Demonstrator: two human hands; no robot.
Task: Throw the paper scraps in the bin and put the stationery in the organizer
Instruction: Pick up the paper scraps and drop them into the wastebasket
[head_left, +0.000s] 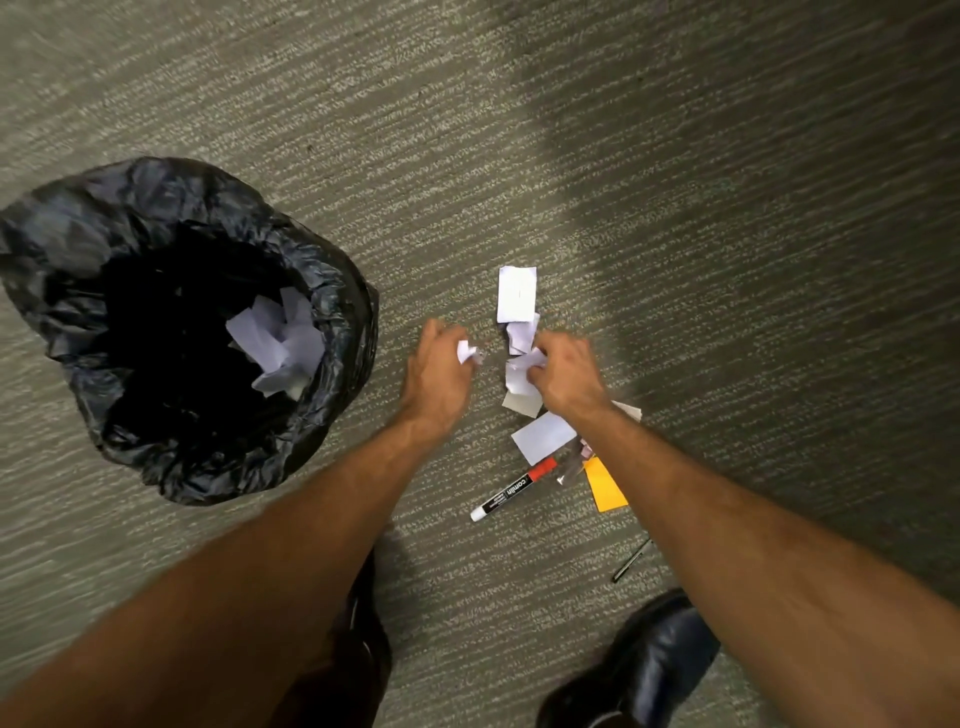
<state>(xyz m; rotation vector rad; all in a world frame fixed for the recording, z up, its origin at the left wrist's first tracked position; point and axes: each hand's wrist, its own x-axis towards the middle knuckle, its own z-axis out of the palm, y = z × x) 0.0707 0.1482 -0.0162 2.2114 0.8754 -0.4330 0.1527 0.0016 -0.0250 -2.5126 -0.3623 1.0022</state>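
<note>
White paper scraps (517, 293) lie in a loose line on the carpet at the centre. My left hand (439, 371) is closed around a small crumpled scrap (466, 352). Just to its right, my right hand (563, 374) grips a bunch of scraps (522, 371) in the pile. A bin lined with a black bag (332, 291) stands to the left and holds several white scraps (280, 343). Below the pile lie a white marker with a red band (511, 491), a yellow card (602, 486) and a black pen (631, 561). No organizer is in view.
Grey striped carpet (675, 182) covers the whole floor. My two dark shoes (649, 665) stand at the bottom edge, near the pen. A shadow darkens the carpet to the upper right.
</note>
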